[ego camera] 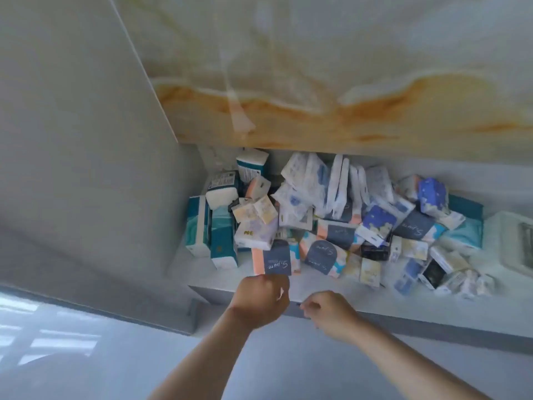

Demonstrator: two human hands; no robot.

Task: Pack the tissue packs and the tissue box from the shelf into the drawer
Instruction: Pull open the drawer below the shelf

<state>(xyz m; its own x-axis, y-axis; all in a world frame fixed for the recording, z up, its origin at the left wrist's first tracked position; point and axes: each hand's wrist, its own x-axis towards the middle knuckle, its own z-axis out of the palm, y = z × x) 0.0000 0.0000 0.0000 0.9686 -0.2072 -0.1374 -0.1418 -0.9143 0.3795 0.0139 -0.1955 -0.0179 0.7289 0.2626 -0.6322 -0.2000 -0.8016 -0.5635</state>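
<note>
The open drawer (288, 287) under a marble countertop holds a heap of several tissue packs (375, 220), white, blue, teal and orange. My left hand (259, 298) is at the drawer's front edge and holds an orange and dark blue tissue pack (274, 259) by its lower end, just above the drawer floor. My right hand (328, 313) hovers beside it over the front edge with its fingers loosely curled and nothing visible in them. A white tissue box (510, 243) lies at the drawer's right end.
Tall teal packs (210, 235) stand against the drawer's left wall. The marble countertop (317, 82) overhangs the back of the drawer. A strip of bare drawer floor runs along the front. Grey floor lies below.
</note>
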